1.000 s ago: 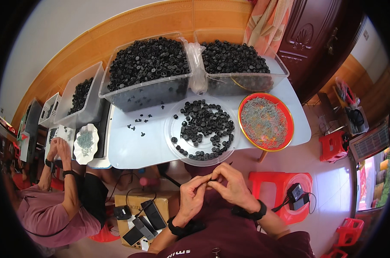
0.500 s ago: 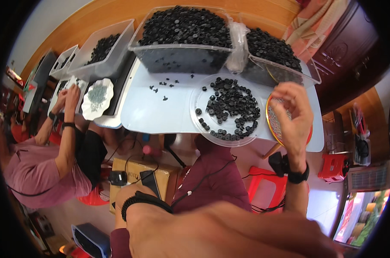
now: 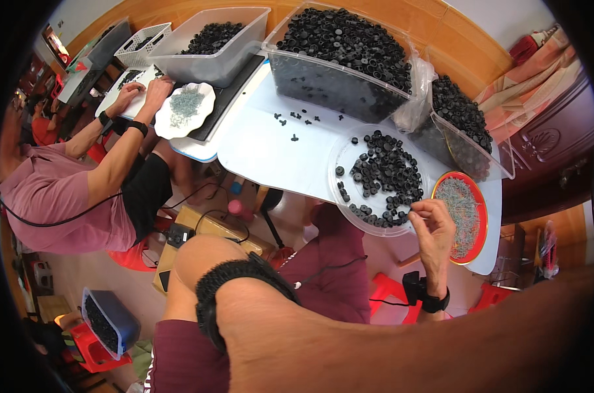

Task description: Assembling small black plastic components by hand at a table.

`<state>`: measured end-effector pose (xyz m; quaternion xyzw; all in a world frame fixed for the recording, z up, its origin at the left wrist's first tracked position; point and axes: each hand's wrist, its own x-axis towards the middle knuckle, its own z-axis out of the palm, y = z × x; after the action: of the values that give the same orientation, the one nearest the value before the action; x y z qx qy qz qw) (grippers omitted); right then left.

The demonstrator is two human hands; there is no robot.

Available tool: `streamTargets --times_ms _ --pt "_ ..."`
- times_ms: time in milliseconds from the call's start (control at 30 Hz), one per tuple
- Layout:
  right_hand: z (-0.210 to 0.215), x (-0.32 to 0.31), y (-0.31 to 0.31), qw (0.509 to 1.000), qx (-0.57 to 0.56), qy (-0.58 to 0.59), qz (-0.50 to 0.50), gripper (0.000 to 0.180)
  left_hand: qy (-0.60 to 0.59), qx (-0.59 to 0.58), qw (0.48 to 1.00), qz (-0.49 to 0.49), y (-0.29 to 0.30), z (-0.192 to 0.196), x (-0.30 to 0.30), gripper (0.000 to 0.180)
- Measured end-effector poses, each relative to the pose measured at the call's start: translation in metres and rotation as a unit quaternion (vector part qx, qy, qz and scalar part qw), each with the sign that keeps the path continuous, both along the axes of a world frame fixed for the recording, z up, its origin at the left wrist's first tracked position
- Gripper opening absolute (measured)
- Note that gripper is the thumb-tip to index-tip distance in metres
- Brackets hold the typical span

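My right hand (image 3: pixel 434 230) is at the near right edge of a clear round tray (image 3: pixel 339 145) with small black round parts (image 3: pixel 388 167). Its thumb and forefinger come together beside the parts; anything between them is too small to make out. Just right of this hand lies a red-rimmed dish (image 3: pixel 481 226) of thin grey metal pieces. Across the bottom, very close, stretches my left hand or forearm (image 3: pixel 336 337), with a fuzzy black band (image 3: pixel 244 272). The fingers of the left hand do not show.
Clear bins of black parts (image 3: pixel 342 49) line the table's back (image 3: pixel 264 141). Several tiny black pieces (image 3: pixel 295 137) lie in front. At left a co-worker (image 3: pixel 81 203) handles pieces beside a white scalloped dish (image 3: pixel 185 110). A blue bin (image 3: pixel 110 321) and red stools stand on the floor.
The view has turned, so the table appears farther right and tilted. My right hand has moved from over the red-rimmed dish to the tray's edge, its fingers drawing together. My left arm has shifted.
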<state>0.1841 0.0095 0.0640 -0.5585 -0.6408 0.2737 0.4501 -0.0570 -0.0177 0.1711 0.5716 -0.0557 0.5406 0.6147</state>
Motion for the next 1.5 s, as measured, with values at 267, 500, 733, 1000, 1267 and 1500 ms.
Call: streamTargets --times_ms 267,500,733,1000,1267,1500 --pt "-0.012 -0.01 -0.004 0.999 -0.027 -0.029 0.016 0.01 -0.007 -0.001 0.999 -0.047 0.002 -0.003 -0.02 0.024" --pt "-0.015 -0.028 -0.002 0.997 -0.045 -0.015 0.054 0.01 0.001 -0.004 0.998 -0.064 -0.012 -0.009 -0.018 0.025" --pt "-0.021 -0.023 -0.008 0.999 -0.024 -0.023 0.038 0.009 0.001 -0.012 0.992 -0.127 -0.003 -0.013 -0.018 0.026" --pt "-0.025 -0.02 -0.014 0.998 -0.049 -0.013 0.025 0.009 0.014 -0.029 0.986 -0.166 -0.007 -0.02 -0.007 0.027" --pt "-0.027 -0.025 -0.019 0.998 -0.062 0.002 0.028 0.009 0.02 -0.044 0.977 -0.206 -0.002 -0.023 -0.002 0.028" --pt "-0.024 -0.029 -0.022 0.998 -0.05 -0.006 0.033 0.008 0.025 -0.051 0.968 -0.245 -0.01 -0.029 -0.008 0.029"
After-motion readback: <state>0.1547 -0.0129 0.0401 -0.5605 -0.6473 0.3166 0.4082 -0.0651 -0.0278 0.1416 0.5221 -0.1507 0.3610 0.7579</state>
